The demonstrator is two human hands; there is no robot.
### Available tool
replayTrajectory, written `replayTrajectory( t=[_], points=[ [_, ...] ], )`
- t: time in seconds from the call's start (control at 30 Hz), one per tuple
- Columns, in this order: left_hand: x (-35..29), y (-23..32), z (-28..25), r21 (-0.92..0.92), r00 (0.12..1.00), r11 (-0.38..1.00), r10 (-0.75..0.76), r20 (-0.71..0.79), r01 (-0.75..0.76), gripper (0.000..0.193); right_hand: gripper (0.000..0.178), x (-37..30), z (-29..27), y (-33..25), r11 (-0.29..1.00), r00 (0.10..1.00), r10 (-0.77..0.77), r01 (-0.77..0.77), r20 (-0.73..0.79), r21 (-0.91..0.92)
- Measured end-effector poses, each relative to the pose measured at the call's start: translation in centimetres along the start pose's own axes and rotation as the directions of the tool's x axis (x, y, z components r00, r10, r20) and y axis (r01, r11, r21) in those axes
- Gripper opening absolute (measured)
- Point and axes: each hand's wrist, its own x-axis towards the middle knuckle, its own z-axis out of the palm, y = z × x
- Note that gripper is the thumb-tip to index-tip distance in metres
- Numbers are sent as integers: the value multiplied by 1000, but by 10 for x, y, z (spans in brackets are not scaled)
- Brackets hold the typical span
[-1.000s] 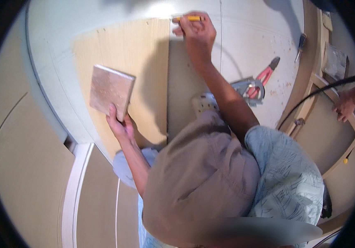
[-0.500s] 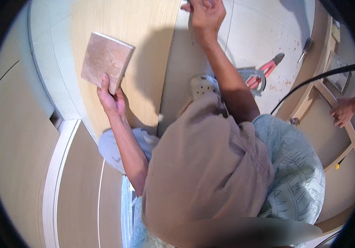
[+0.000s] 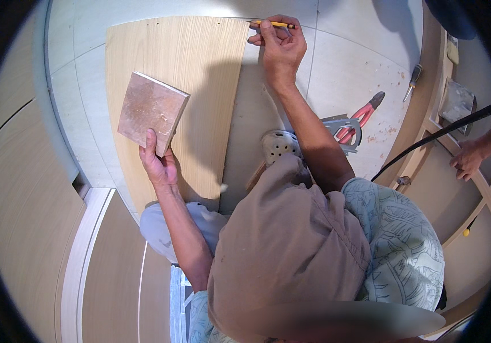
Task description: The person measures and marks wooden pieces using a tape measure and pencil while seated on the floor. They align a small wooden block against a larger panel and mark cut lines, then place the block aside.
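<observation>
My left hand (image 3: 158,163) grips the lower edge of a square brown tile (image 3: 152,111) and holds it up over a light wooden board (image 3: 200,74) lying on the floor. My right hand (image 3: 280,48) is stretched out to the board's far right corner and pinches a yellow pencil (image 3: 273,24), whose tip points left at the board's top edge. My knee in brown trousers fills the lower middle of the view.
Red-handled pliers (image 3: 364,114) and a metal square (image 3: 340,130) lie on the pale floor tiles to the right, a screwdriver (image 3: 412,80) farther off. Another person's hand (image 3: 467,160) rests on a wooden frame (image 3: 428,126) at the right. A black cable (image 3: 440,134) crosses there. Wooden panels (image 3: 28,200) stand left.
The view has shifted so the board and both hands sit lower and larger in the picture. My left hand still holds the tile; my right hand stays at the board's far corner with the pencil.
</observation>
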Motion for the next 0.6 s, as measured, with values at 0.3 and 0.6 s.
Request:
replayTrajectory(
  t=[0.3,0.6],
  points=[
    [1,0,-2,1,1000,1000,-4,-10,4,60,25,-2,1,-6,999,1000,12,-12,-6,-45],
    [1,1,-2,-4,1000,1000,-7,-15,7,62,21,-3,1,-7,998,1000,8,-8,-1,-69]
  ],
)
